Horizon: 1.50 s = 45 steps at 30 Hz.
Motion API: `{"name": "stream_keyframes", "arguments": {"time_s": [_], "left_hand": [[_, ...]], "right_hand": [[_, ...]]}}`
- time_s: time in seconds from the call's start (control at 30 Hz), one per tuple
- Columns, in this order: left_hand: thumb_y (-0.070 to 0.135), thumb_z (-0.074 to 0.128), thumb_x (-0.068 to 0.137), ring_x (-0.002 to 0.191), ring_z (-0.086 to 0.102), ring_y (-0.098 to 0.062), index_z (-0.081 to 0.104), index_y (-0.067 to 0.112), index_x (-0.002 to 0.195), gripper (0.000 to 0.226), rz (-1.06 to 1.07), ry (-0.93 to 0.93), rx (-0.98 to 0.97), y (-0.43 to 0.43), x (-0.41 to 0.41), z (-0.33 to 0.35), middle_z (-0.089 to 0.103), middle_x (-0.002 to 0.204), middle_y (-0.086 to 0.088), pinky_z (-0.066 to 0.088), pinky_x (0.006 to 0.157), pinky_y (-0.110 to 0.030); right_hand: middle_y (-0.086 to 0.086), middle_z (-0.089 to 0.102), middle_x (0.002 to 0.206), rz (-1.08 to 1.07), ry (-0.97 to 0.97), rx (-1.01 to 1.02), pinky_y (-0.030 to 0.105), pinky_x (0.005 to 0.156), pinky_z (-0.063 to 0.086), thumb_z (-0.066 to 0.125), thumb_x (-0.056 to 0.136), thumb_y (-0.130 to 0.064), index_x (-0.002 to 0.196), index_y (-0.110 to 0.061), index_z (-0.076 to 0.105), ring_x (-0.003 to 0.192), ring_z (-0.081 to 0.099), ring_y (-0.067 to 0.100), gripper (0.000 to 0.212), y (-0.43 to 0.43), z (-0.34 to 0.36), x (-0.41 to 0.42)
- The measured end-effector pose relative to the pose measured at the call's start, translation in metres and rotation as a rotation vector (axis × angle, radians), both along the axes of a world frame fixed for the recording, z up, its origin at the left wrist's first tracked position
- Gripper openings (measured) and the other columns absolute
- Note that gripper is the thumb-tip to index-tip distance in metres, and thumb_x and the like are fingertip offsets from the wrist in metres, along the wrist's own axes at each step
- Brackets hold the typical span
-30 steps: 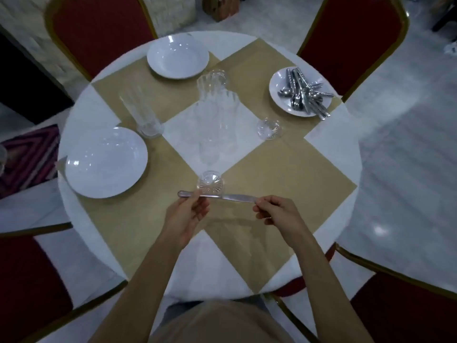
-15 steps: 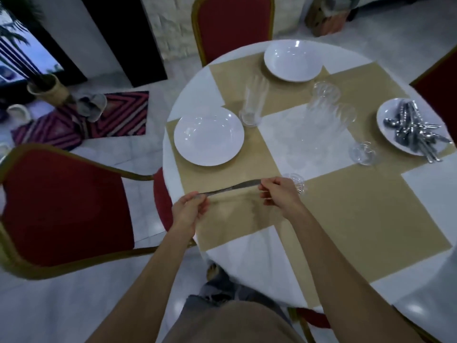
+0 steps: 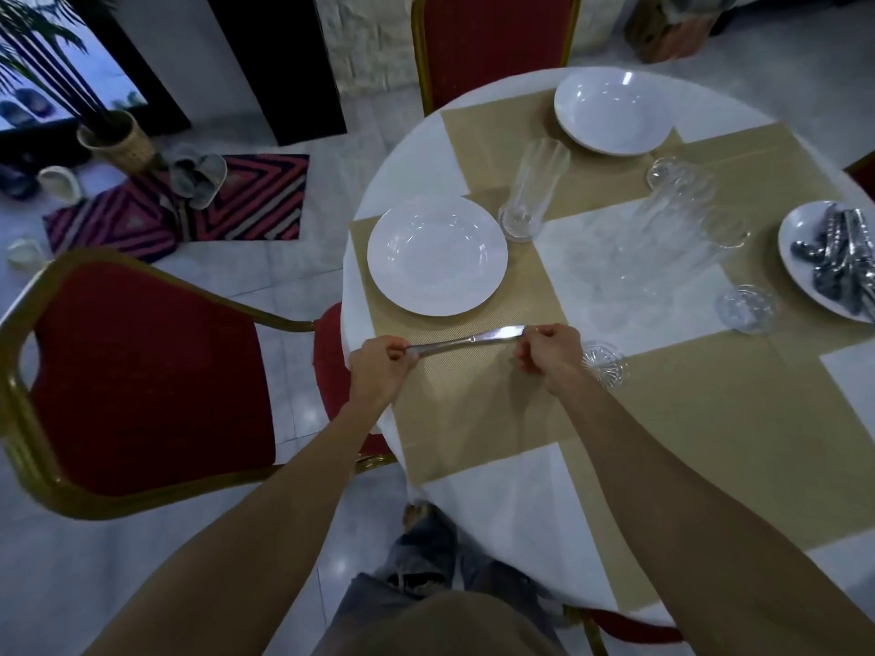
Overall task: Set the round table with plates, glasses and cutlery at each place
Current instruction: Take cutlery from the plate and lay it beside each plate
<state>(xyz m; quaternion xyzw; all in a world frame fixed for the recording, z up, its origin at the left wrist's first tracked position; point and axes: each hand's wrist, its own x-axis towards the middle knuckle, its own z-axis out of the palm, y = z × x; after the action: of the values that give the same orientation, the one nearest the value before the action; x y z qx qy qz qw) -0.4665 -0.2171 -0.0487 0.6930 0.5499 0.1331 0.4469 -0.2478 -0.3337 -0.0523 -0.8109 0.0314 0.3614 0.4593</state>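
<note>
You've got the knife (image 3: 466,340) by both ends: your left hand (image 3: 379,366) pinches the handle, your right hand (image 3: 549,355) pinches the blade tip, fingers curled tight on it at each side. It sits level over the tan mat (image 3: 473,409) close to the table's (image 3: 511,513) left edge, just on your side of the white plate (image 3: 438,260); whether it touches the mat, I can't tell. Watch your right knuckles, because a small cut glass (image 3: 606,364) stands right beside them, and a careless release could tip it. Let go unevenly and the knife could skid toward the table's edge, or clink against the plate's rim. Beyond the plate stands a tall glass (image 3: 532,191), then a cluster of clear glasses (image 3: 672,239) near the table's middle, easy to clip on any reach across. At the far edge sits a second plate (image 3: 611,113), and at the right edge a plate (image 3: 786,229) piled with cutlery (image 3: 847,262). No brand, label or writing reads anywhere.
</note>
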Motion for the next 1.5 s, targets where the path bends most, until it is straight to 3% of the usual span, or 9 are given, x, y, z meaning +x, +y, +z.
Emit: {"name": "stream_keyframes", "arguments": {"time_s": [0.13, 0.23, 0.33, 0.43, 0.63, 0.83, 1.03, 1.27, 1.5], "left_hand": [[0.024, 0.076, 0.084, 0.081, 0.064, -0.012, 0.075, 0.012, 0.099, 0.019, -0.063, 0.045, 0.115, -0.001, 0.000, -0.004, 0.071, 0.086, 0.000, 0.054, 0.080, -0.027], [0.025, 0.076, 0.084, 0.082, 0.062, -0.015, 0.074, 0.014, 0.100, 0.019, -0.087, 0.064, 0.154, -0.003, 0.001, -0.005, 0.068, 0.087, -0.002, 0.054, 0.078, -0.031], [0.027, 0.074, 0.085, 0.081, 0.059, -0.014, 0.074, 0.017, 0.099, 0.017, -0.083, 0.059, 0.190, -0.004, 0.002, -0.006, 0.067, 0.084, -0.002, 0.054, 0.077, -0.033], [0.027, 0.074, 0.084, 0.081, 0.059, -0.015, 0.074, 0.019, 0.098, 0.016, -0.068, 0.061, 0.184, -0.003, 0.005, -0.005, 0.066, 0.082, 0.000, 0.054, 0.078, -0.036], [0.026, 0.075, 0.084, 0.088, 0.061, -0.018, 0.074, 0.015, 0.103, 0.021, -0.087, 0.065, 0.174, -0.002, 0.006, -0.003, 0.068, 0.085, -0.002, 0.052, 0.080, -0.033], [0.014, 0.073, 0.077, 0.081, 0.061, -0.013, 0.067, 0.015, 0.103, 0.027, -0.112, 0.081, 0.080, -0.015, 0.017, 0.008, 0.065, 0.086, -0.001, 0.047, 0.074, -0.021], [0.010, 0.073, 0.078, 0.070, 0.056, -0.004, 0.068, 0.015, 0.092, 0.016, -0.378, -0.084, 0.024, -0.055, 0.072, 0.038, 0.061, 0.076, 0.011, 0.046, 0.072, -0.017], [0.012, 0.070, 0.083, 0.077, 0.064, -0.005, 0.070, 0.016, 0.096, 0.014, -0.684, -0.185, -0.005, -0.111, 0.168, 0.083, 0.071, 0.089, 0.005, 0.042, 0.068, -0.005], [0.016, 0.066, 0.086, 0.084, 0.062, -0.004, 0.071, 0.021, 0.098, 0.014, -0.842, -0.170, 0.016, -0.164, 0.271, 0.113, 0.071, 0.094, 0.007, 0.038, 0.062, 0.001]], "right_hand": [[0.010, 0.068, 0.064, 0.001, -0.064, -0.021, 0.028, 0.045, 0.056, 0.061, 0.095, -0.013, 0.104, -0.005, 0.061, 0.046, 0.066, 0.018, 0.012, 0.004, -0.007, -0.003], [0.003, 0.070, 0.058, 0.013, -0.107, -0.065, 0.035, 0.055, 0.062, 0.061, 0.095, -0.022, 0.105, -0.011, 0.062, 0.052, 0.071, 0.016, 0.015, 0.007, -0.011, -0.002], [-0.005, 0.068, 0.051, 0.036, -0.165, -0.073, 0.048, 0.067, 0.062, 0.059, 0.093, -0.028, 0.091, -0.021, 0.060, 0.059, 0.073, 0.023, 0.008, 0.011, -0.012, -0.001], [-0.005, 0.068, 0.052, 0.030, -0.217, -0.081, 0.049, 0.068, 0.062, 0.058, 0.092, -0.029, 0.079, -0.026, 0.054, 0.057, 0.072, 0.023, 0.014, 0.014, -0.011, -0.004], [0.004, 0.070, 0.067, -0.047, -0.159, -0.064, 0.048, 0.067, 0.062, 0.062, 0.086, -0.023, 0.106, -0.021, 0.047, 0.059, 0.070, 0.024, 0.025, 0.013, -0.010, -0.003], [0.007, 0.073, 0.090, -0.066, -0.171, -0.023, 0.049, 0.078, 0.060, 0.064, 0.086, -0.026, 0.103, -0.024, 0.051, 0.080, 0.072, 0.026, 0.023, 0.006, 0.003, -0.006], [0.008, 0.074, 0.085, -0.086, -0.199, 0.118, 0.033, 0.060, 0.056, 0.065, 0.088, -0.017, 0.095, -0.018, 0.059, 0.055, 0.064, 0.013, 0.009, -0.025, 0.036, -0.008], [0.005, 0.074, 0.084, -0.222, -0.305, 0.147, 0.037, 0.071, 0.057, 0.066, 0.085, -0.018, 0.099, -0.018, 0.061, 0.071, 0.071, 0.022, 0.015, -0.109, 0.082, 0.035], [0.004, 0.072, 0.079, -0.343, -0.385, 0.126, 0.028, 0.054, 0.052, 0.066, 0.087, -0.017, 0.097, -0.011, 0.064, 0.061, 0.067, 0.015, 0.012, -0.182, 0.105, 0.117]]}}
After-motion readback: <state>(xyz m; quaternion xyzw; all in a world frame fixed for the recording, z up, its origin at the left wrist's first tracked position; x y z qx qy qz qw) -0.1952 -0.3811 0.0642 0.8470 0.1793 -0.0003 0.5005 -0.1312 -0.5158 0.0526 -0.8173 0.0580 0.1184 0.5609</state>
